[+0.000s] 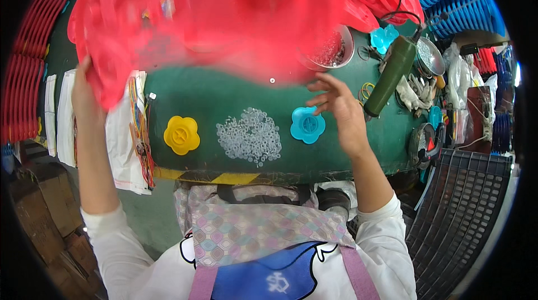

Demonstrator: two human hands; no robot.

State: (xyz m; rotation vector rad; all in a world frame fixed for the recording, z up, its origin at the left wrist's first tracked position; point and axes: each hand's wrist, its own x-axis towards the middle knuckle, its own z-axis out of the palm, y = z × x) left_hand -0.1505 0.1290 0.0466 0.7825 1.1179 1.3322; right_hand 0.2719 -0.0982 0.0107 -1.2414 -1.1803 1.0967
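Note:
A large red molded plastic piece, smeared by motion, is held up over the far half of the green table. My left hand grips its left edge, the fingers partly hidden by the plastic. Just below its lower right edge is my right hand, fingers spread and holding nothing; whether a fingertip touches the plastic I cannot tell. Nearest that hand sits a light-blue flower-shaped dish. A heap of small clear washer-like pieces lies left of the dish, and beyond it a yellow flower-shaped dish.
A green cylindrical power tool hangs from a cord at the right. Behind it are a metal bowl of small parts and work gloves. Bundled wires hang off the left front edge. A dark plastic crate stands right.

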